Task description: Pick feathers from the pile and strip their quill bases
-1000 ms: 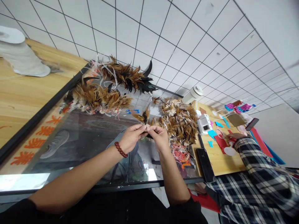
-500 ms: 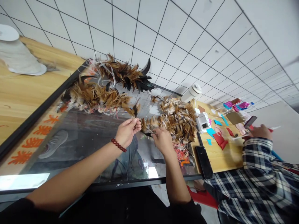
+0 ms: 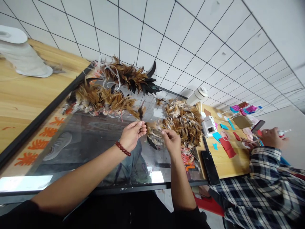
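My left hand (image 3: 132, 134), with a red bead bracelet (image 3: 123, 149) at its wrist, pinches a small bunch of brown and black feathers (image 3: 140, 112) by the lower ends. The tips stand up above the fingers. To its right, my right hand (image 3: 172, 141) is closed in a pinch at the edge of a loose patch of grey and brown feathers (image 3: 154, 138). A wisp of pale down shows at its fingertips. A large pile of brown feathers (image 3: 184, 119) lies just behind that hand.
Two long rows of feathers, one brown (image 3: 102, 98) and one darker (image 3: 133, 76), lie on the glass tabletop (image 3: 95, 133). A white bottle (image 3: 197, 95) and a black phone (image 3: 210, 167) are right. Beside me, a person in a plaid sleeve (image 3: 264, 162) handles things near coloured scraps (image 3: 225, 143).
My right hand has lifted slightly and drawn right, out of the loose feathers, its fingers now pinched. My left hand keeps its pinch. The neighbour's hand has moved, and the view has shifted slightly.
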Demonstrator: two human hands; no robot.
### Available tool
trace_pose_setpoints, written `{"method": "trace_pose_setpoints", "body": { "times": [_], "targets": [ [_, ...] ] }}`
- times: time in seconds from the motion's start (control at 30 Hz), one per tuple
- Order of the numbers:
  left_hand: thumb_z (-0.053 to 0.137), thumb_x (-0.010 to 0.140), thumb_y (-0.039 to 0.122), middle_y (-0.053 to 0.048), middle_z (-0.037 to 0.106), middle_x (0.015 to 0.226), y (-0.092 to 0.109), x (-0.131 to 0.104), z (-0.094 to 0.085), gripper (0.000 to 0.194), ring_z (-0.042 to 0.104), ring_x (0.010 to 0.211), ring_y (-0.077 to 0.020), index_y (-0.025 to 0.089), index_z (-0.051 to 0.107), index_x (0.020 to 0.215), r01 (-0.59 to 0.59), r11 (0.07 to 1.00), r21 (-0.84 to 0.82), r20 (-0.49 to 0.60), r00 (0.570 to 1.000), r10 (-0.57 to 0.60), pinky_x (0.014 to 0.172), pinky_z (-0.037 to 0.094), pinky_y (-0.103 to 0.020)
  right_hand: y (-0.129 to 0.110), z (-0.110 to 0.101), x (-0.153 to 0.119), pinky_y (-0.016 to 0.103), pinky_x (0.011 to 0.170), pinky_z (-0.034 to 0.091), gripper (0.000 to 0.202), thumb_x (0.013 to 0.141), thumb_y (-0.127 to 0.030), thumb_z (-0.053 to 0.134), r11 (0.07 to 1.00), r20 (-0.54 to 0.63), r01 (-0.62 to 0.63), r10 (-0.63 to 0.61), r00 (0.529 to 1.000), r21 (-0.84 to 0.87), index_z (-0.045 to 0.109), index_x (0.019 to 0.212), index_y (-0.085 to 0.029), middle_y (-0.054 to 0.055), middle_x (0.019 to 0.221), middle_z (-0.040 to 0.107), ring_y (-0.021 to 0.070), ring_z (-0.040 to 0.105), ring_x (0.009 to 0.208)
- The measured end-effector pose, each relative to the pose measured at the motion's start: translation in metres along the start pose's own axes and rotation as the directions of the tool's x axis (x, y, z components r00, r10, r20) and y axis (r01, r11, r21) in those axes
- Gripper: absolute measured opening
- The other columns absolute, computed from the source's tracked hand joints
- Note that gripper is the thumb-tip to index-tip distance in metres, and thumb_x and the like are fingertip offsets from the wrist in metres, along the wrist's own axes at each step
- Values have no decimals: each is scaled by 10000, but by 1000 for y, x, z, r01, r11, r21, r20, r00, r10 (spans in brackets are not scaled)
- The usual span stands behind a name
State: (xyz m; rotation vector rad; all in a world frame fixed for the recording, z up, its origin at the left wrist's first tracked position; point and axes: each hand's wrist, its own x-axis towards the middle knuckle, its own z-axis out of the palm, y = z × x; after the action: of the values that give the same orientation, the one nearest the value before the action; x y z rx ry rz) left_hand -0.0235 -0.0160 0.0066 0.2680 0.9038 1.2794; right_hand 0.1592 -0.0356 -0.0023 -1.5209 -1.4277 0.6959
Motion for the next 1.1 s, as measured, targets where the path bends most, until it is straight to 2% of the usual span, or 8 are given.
{"method": "trace_pose_setpoints", "body": {
  "times": [0.1, 0.2, 0.33, 0.5, 0.77, 0.87, 1.03, 1.1],
  "targets": [
    [768, 698, 251, -43, 669, 716, -1, -4, 2, 187, 635, 658, -108, 113, 672, 780, 16, 1000, 15, 9, 1000, -16, 632, 509, -230, -5, 10, -3, 297, 722, 482, 224, 759, -390, 662, 978, -157, -50, 83, 984, 205, 694, 816, -176, 35, 773, 676, 155, 603, 724],
    [775, 692, 269, -57, 685, 766, -4, -9, 3, 201, 652, 725, -127, 115, 682, 782, 39, 999, 22, 52, 998, -40, 703, 520, -262, -18, 18, -10, 293, 718, 474, 207, 776, -389, 655, 984, -240, 44, -1, 971, 172, 680, 789, -184, 30, 768, 656, 144, 578, 714],
    [802, 653, 289, -54, 681, 792, -12, -13, 3, 218, 642, 773, -134, 121, 694, 739, 54, 998, 32, 151, 987, -58, 753, 517, -276, -33, 30, -20, 286, 712, 471, 191, 806, -381, 629, 989, -92, 97, -86, 992, 115, 689, 773, -202, 34, 780, 661, 146, 575, 727],
    [835, 589, 302, -33, 656, 727, -16, -15, 4, 229, 604, 743, -126, 132, 706, 670, 25, 998, 58, 221, 975, -37, 765, 504, -274, -33, 39, -21, 285, 754, 480, 214, 792, -405, 639, 925, 80, -88, 63, 995, 370, 678, 776, -195, 26, 782, 672, 141, 595, 747],
    [808, 615, 368, -30, 625, 609, -15, -17, 3, 281, 563, 628, -128, 117, 684, 604, -66, 975, 213, 355, 935, -14, 667, 461, -274, -28, 36, -18, 220, 517, 302, 301, 720, -388, 711, 779, 301, -309, 162, 940, 546, 566, 567, -173, -44, 540, 490, 65, 360, 503],
    [818, 600, 356, -37, 651, 647, -16, -15, 2, 269, 590, 670, -136, 119, 696, 634, -71, 974, 214, 321, 947, -1, 695, 473, -271, -24, 33, -16, 219, 498, 293, 287, 741, -404, 688, 837, 313, -287, 148, 938, 466, 594, 598, -173, -43, 537, 499, 67, 358, 486],
    [823, 601, 308, -41, 677, 709, -11, -7, 1, 266, 628, 670, -123, 116, 687, 727, 28, 996, 82, 89, 995, -36, 653, 492, -238, -8, 12, -8, 257, 649, 427, 217, 817, -386, 612, 998, -60, 40, -37, 998, 54, 685, 811, -182, 12, 732, 638, 130, 545, 673],
    [807, 629, 272, -21, 652, 666, -8, -4, 0, 239, 600, 593, -93, 108, 675, 742, 36, 998, 52, 47, 998, -38, 584, 473, -207, -2, 2, -4, 268, 680, 440, 200, 840, -353, 584, 988, -71, 111, -120, 990, -110, 690, 816, -184, 22, 756, 653, 142, 566, 698]
  ]
}}
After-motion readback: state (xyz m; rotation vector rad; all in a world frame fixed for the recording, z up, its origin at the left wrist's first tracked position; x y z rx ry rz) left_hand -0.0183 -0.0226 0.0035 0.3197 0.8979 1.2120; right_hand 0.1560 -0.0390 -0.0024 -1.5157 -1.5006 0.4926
